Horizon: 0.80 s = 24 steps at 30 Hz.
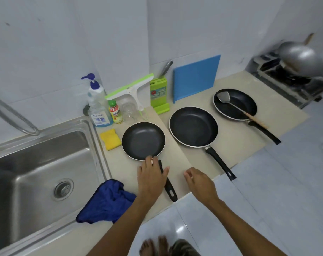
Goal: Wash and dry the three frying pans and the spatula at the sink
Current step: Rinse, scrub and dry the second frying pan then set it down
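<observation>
Three black non-stick frying pans lie in a row on the beige counter right of the steel sink: a small pan nearest the sink, a larger middle pan, and a far pan. A metal spatula with a wooden handle rests in the far pan. My left hand lies flat over the small pan's black handle, with the fingers reaching the rim and not closed around it. Just to its right, my right hand hovers over the counter edge, loosely curled and holding nothing.
A blue cloth lies crumpled at the sink's front corner and a yellow sponge beside the small pan. Soap bottle, a small bottle, an upturned glass, a squeegee, a green knife block and a blue cutting board line the wall. A wok sits on the stove, far right.
</observation>
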Tool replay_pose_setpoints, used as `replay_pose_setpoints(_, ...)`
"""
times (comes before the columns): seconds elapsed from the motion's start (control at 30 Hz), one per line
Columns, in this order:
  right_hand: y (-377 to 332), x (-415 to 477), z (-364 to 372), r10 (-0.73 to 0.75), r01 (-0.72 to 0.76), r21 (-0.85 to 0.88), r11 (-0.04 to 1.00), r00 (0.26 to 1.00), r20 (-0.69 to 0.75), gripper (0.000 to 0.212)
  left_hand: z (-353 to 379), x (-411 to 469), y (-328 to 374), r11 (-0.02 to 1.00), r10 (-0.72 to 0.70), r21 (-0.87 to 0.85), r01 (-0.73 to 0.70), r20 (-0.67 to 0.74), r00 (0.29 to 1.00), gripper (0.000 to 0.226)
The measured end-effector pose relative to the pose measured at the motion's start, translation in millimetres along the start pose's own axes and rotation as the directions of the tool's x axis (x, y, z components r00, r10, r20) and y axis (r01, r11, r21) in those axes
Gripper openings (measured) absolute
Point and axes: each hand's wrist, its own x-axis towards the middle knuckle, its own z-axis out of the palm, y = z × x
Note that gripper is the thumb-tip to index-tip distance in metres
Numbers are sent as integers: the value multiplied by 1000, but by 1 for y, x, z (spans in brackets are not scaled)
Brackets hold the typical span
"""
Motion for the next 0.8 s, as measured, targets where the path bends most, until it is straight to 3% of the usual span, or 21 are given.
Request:
replay_pose_setpoints(0.17, 64, 14, -22, -87, 53, -223, 973, 986, -144, 27, 8, 15, 65, 986, 162, 40, -163, 31, 986, 70)
replay_pose_setpoints(0.3, 118, 39, -40, -32, -3, -340, 940, 995, -98, 38, 40, 32, 120, 965, 259, 33, -262, 73, 963, 68)
replay_pose_setpoints(0.43, 174, 67, -50, -9, -6, -290, 957, 999, -50, 48, 79, 60, 175, 974, 225, -18, -226, 179, 958, 64)
replay_pose_setpoints(0.53, 206, 87, -50, 76, -61, -189, 980, 994, 72, 54, 111, 76, 211, 978, 206, -70, -194, 335, 919, 61)
replay_pose_setpoints(0.6, 220, 96, -46, 173, -169, -37, 985, 965, 197, 54, 130, 84, 230, 990, 118, -118, -75, 422, 899, 60)
replay_pose_setpoints(0.67, 227, 103, -41, 246, -303, 145, 942, 916, 317, 51, 146, 92, 243, 967, -33, -205, 150, 482, 876, 55)
replay_pose_setpoints(0.8, 224, 110, -32, 281, -480, 338, 809, 823, 494, 47, 167, 112, 253, 764, -281, -359, 536, 562, 778, 49)
